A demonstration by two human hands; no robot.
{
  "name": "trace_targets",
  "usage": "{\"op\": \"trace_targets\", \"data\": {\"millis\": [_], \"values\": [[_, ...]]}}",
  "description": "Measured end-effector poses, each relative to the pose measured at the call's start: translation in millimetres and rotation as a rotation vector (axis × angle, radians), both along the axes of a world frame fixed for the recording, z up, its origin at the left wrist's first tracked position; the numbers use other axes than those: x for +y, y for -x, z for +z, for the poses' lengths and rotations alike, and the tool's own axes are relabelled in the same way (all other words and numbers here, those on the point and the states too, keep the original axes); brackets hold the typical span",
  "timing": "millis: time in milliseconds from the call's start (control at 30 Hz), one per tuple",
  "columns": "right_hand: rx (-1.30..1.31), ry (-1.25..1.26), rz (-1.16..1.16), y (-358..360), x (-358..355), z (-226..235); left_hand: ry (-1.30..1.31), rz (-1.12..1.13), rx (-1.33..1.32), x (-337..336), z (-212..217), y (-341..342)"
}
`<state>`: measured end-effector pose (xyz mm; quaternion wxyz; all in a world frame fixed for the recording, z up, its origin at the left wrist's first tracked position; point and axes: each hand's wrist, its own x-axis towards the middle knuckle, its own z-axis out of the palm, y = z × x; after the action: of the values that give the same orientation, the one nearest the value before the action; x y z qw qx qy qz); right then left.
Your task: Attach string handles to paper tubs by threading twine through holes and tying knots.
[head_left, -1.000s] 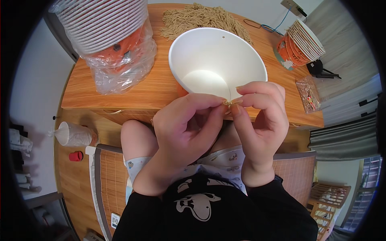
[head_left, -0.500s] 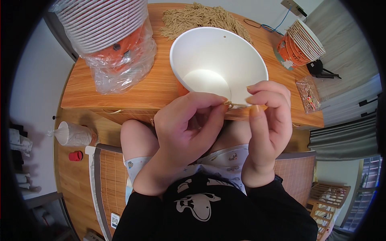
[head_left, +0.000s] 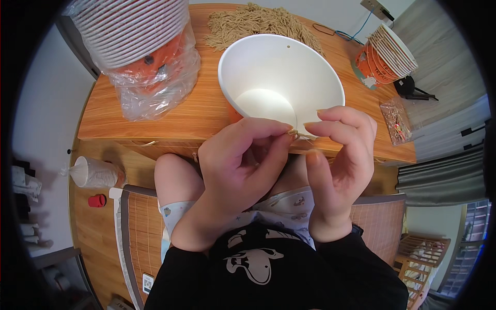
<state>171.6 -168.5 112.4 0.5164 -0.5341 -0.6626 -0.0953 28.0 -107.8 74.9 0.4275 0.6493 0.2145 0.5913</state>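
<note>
In front of me a paper bucket (head_left: 268, 67), white inside and orange outside, stands at the table's near edge with its mouth toward me. A small hole shows in its far wall. My left hand (head_left: 235, 160) pinches a tan cord (head_left: 293, 132) between thumb and fingertips at the bucket's near rim, where the cord looks looped or knotted. A short cord end sticks out to the right. Beside that end my right hand (head_left: 343, 155) is open, thumb and fingers apart, with nothing visibly held. My hands hide the bucket's near rim.
A pile of tan cords (head_left: 263, 26) lies behind the bucket. Plastic-wrapped stacked buckets (head_left: 137, 36) stand at left. Nested orange buckets with cords (head_left: 380, 64), a black object (head_left: 408, 89) and a small clear bag (head_left: 397, 121) are at right. A red item (head_left: 97, 200) is on the floor.
My right thumb and fingers have spread apart, letting go of the cord end. That end now points slightly down to the right. My left hand keeps its pinch almost unmoved.
</note>
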Motion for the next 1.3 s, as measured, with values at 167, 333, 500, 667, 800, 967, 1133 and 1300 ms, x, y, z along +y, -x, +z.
{"op": "trace_targets", "data": {"millis": [167,333,500,667,800,967,1133,1300], "values": [[-0.057,-0.027,-0.058,-2,5,-2,-0.008,0.007,0.034,0,0,2],[-0.102,0.025,-0.030,-1,3,2,-0.045,0.032,-0.032,2,-2,-1],[-0.124,0.010,-0.054,3,1,0,-0.050,0.044,-0.006,0,-3,0],[-0.142,-0.006,-0.063,3,1,3,-0.066,0.043,-0.001,2,-3,0],[-0.151,-0.008,-0.060,3,2,6,-0.090,0.047,-0.016,3,-6,-1],[-0.179,-0.012,-0.073,3,3,8,-0.122,0.076,0.040,3,-1,1],[-0.208,-0.078,-0.081,1,6,6,-0.186,0.124,0.127,1,6,3],[-0.183,-0.092,-0.075,1,6,6,-0.208,0.135,0.147,-1,8,4]]}}
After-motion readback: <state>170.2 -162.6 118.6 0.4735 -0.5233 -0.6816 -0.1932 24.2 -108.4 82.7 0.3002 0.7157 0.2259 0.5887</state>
